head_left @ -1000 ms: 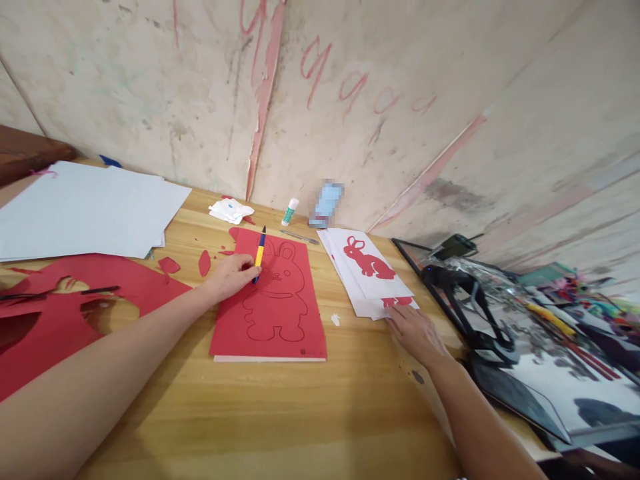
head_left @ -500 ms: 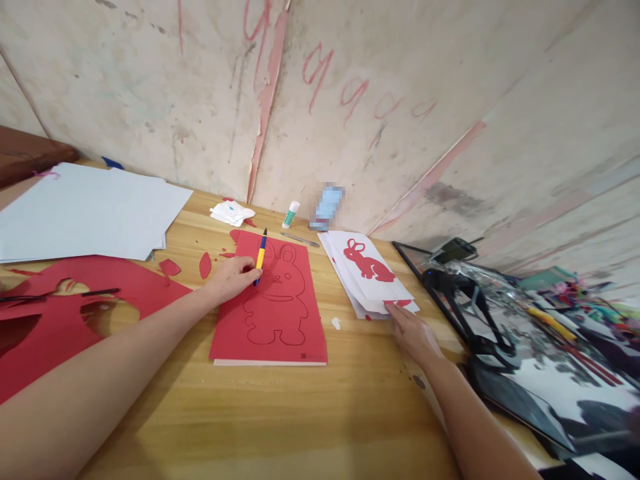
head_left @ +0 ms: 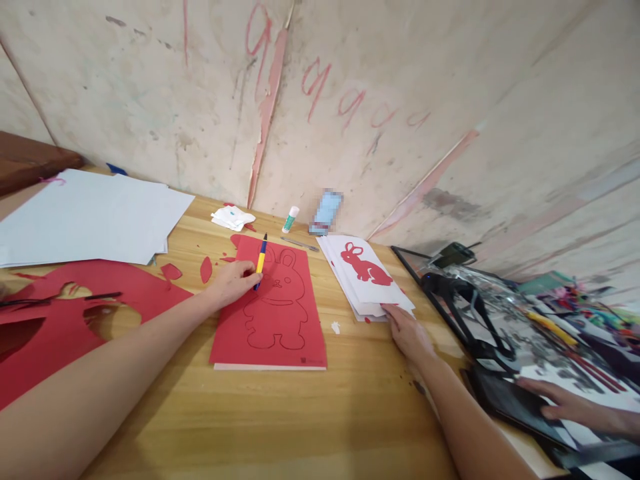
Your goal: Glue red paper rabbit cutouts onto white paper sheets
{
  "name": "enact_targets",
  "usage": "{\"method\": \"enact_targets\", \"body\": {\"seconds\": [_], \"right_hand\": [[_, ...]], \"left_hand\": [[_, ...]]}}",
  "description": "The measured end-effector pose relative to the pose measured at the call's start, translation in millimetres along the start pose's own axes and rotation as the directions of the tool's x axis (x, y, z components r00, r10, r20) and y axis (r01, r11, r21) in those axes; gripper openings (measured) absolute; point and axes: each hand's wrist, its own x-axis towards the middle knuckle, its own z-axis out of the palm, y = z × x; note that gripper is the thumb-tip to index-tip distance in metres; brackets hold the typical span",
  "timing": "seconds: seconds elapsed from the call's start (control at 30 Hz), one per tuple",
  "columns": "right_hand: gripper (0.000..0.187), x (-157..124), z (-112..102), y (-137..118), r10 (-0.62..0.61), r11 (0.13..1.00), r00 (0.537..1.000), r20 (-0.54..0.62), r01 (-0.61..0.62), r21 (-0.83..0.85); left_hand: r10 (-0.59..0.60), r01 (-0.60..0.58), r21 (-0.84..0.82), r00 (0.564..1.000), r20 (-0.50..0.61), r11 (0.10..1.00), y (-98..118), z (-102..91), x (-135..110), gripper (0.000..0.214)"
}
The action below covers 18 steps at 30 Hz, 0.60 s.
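Mid-frame, the left hand [head_left: 234, 283] pinches a yellow-and-blue pen [head_left: 261, 257] over a red sheet [head_left: 275, 313] outlined with a rabbit. Right of centre, the right hand [head_left: 411, 339] touches the lower edge of white sheets [head_left: 357, 290]; whether it pinches them I cannot tell. A white scrap [head_left: 335, 327] lies between; cut red paper [head_left: 165, 290] crowds the left, a glue stick [head_left: 291, 219] stands upper centre, and another person's hand [head_left: 563, 403] rests lower right.

Wall [head_left: 160, 87]: red 9- or q-like marks [head_left: 315, 81] | red sheet [head_left: 274, 323] print [head_left: 313, 361]: illegible
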Motion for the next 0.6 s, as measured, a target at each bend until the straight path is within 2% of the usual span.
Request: {"method": "enact_targets", "body": {"seconds": [0.33, 0.6], "right_hand": [[0.036, 0.0, 2.4, 3.3, -0.023, 0.999, 1.0, 0.002, 0.023, 0.037], [0.036, 0.7, 3.2, 6.0, 0.014, 0.998, 1.0, 0.009, -0.014, 0.055]], "left_hand": [[-0.01, 0.01, 0.016, 1.0, -0.01, 1.0, 3.1, -0.8, -0.6, 0.026], [0.0, 0.0, 0.007, 1.0, -0.024, 1.0, 3.2, -0.7, -0.2, 0.026]]}}
